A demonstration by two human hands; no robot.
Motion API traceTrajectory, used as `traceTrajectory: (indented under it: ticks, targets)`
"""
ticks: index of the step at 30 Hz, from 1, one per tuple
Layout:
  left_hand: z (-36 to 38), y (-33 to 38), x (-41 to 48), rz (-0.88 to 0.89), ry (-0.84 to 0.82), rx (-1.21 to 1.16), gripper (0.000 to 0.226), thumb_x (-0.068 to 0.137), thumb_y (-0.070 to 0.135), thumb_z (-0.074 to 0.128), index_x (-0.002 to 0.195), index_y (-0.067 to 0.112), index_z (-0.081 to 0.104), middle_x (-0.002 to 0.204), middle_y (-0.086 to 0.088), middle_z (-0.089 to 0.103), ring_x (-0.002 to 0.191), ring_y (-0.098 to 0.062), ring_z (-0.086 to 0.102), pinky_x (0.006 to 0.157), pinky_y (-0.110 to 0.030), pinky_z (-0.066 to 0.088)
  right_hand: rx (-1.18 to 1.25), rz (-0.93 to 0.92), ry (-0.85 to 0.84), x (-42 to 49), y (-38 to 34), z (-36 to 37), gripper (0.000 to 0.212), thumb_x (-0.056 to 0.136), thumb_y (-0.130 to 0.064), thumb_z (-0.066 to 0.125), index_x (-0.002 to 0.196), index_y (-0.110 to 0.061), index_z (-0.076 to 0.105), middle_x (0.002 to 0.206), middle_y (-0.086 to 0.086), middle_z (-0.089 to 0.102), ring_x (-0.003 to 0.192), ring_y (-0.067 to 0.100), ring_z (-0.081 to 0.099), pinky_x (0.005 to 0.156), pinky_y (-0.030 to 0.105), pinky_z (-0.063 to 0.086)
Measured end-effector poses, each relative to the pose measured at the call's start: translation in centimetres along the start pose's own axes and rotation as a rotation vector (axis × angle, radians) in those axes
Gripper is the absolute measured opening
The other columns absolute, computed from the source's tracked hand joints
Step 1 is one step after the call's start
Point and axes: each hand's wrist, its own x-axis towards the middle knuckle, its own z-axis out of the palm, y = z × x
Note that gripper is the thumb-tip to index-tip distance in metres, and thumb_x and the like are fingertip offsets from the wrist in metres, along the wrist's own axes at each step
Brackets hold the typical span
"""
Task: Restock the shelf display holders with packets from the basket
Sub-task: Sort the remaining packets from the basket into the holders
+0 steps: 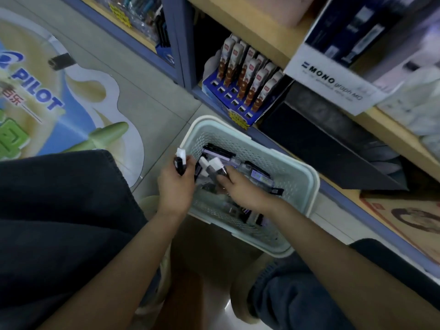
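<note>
Head view: a person crouches on the shop floor (147,75) beside a shelf unit (250,25), both hands at work in a pale green perforated basket (295,179). The basket sits on the floor just in front of the bottom shelf, apparently so that stock stays within reach of the displays. The left hand (175,184) is clenched round a dark packet (179,164) with a white header, raised at the basket's left rim, seemingly kept aside while the other hand sorts. The right hand (240,190), inside the basket, grasps a bundle of packets (212,166) that are white and grey at their tops, its fingers curled round them. More loose packets (259,173), black and lilac, lie jumbled on the basket's bottom. They look slim, light and likely slippery in their wrapping, and their print is too blurred to read. On the bottom shelf just beyond the basket stands a blue stepped display holder (238,110), its rows filled with upright brown-and-white packs (252,77). Beside it is a black holder (316,139), its contents too dark to make out; it may be the one awaiting stock. A white MONO box (333,77) sits on the shelf above. With so much left in the basket, restocking appears far from finished.
</note>
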Motion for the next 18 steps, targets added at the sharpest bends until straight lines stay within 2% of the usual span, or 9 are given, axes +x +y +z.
traceTrajectory:
  ticks: [2,3,5,7,9,11,14,15,18]
  targets:
    - [0.5,0.8,-0.6,-0.018,-0.057,0.007,0.018,0.095,0.029,0.051,0.09,0.014,0.06,0.068,-0.005,0.059,0.067,-0.022,0.056,0.065,-0.028,0.044,0.112,-0.006,0.066,-1.4,-1.4,-0.9,0.021,0.102,-0.026,0.033,0.113,-0.011,0.045,0.106,0.014,0.056,0.097,0.027,0.056,0.091,0.042,0.046]
    - [0.8,1.5,-1.0,-0.028,-0.085,-0.013,0.018,0.095,0.029,0.052,0.09,0.014,0.061,0.068,-0.006,0.06,0.066,-0.021,0.057,0.064,-0.026,0.046,0.198,-0.021,0.093,-2.2,-2.0,-1.3,0.021,0.102,-0.022,0.033,0.113,-0.01,0.046,0.103,0.012,0.057,0.094,0.023,0.058,0.09,0.039,0.049]
    - [1.5,3.2,-2.1,-0.037,-0.124,-0.078,0.019,0.094,0.028,0.053,0.08,0.016,0.058,0.061,0.002,0.055,0.056,-0.01,0.052,0.052,-0.021,0.043,0.354,-0.065,0.118,-4.3,-3.5,-2.1,0.018,0.102,-0.014,0.032,0.108,-0.007,0.048,0.092,0.007,0.055,0.08,0.014,0.057,0.077,0.023,0.052]
    - [2.4,4.8,-3.4,-0.036,-0.151,-0.191,0.013,0.094,0.022,0.054,0.083,0.015,0.054,0.063,0.004,0.054,0.055,-0.008,0.051,0.047,-0.018,0.043,0.386,-0.106,0.155,-6.2,-4.4,-2.7,0.018,0.102,-0.013,0.033,0.106,-0.007,0.05,0.087,0.003,0.056,0.075,0.011,0.057,0.072,0.021,0.051]
    - [3.1,6.1,-4.6,-0.026,-0.162,-0.288,0.004,0.093,0.019,0.055,0.094,0.015,0.053,0.076,0.002,0.06,0.067,-0.014,0.059,0.056,-0.022,0.051,0.342,-0.124,0.236,-8.0,-4.7,-3.3,0.016,0.101,-0.015,0.036,0.097,-0.015,0.052,0.088,0.004,0.061,0.077,0.014,0.061,0.081,0.032,0.052]
    - [3.6,7.2,-5.8,0.027,-0.173,-0.289,0.006,0.093,0.02,0.056,0.098,0.018,0.053,0.085,0.002,0.062,0.075,-0.014,0.06,0.065,-0.028,0.05,0.221,-0.132,0.342,-10.0,-4.7,-4.3,0.013,0.101,-0.017,0.039,0.095,-0.017,0.051,0.091,0.008,0.063,0.08,0.018,0.064,0.082,0.037,0.055]
    - [4.5,9.3,-7.6,0.133,-0.231,-0.297,0.007,0.093,0.022,0.056,0.089,0.026,0.052,0.084,0.004,0.061,0.072,-0.007,0.059,0.068,-0.027,0.049,0.059,-0.165,0.458,-13.8,-5.4,-6.4,0.016,0.1,-0.022,0.042,0.091,-0.012,0.051,0.076,0.0,0.06,0.066,0.006,0.061,0.067,0.025,0.052]
    - [4.8,10.0,-8.2,0.165,-0.263,-0.299,0.011,0.093,0.021,0.056,0.086,0.028,0.051,0.083,0.004,0.061,0.072,-0.007,0.059,0.068,-0.027,0.049,-0.024,-0.179,0.505,-15.1,-5.6,-7.2,0.02,0.099,-0.024,0.042,0.087,-0.011,0.052,0.074,0.001,0.058,0.066,0.007,0.059,0.067,0.026,0.049]
    - [5.8,12.2,-10.1,0.255,-0.37,-0.294,0.013,0.092,0.02,0.056,0.086,0.029,0.051,0.084,0.002,0.061,0.075,-0.01,0.059,0.071,-0.031,0.049,-0.187,-0.232,0.651,-18.5,-5.7,-9.6,0.03,0.098,-0.026,0.046,0.09,0.0,0.059,0.083,0.015,0.06,0.08,0.025,0.058,0.077,0.041,0.046]
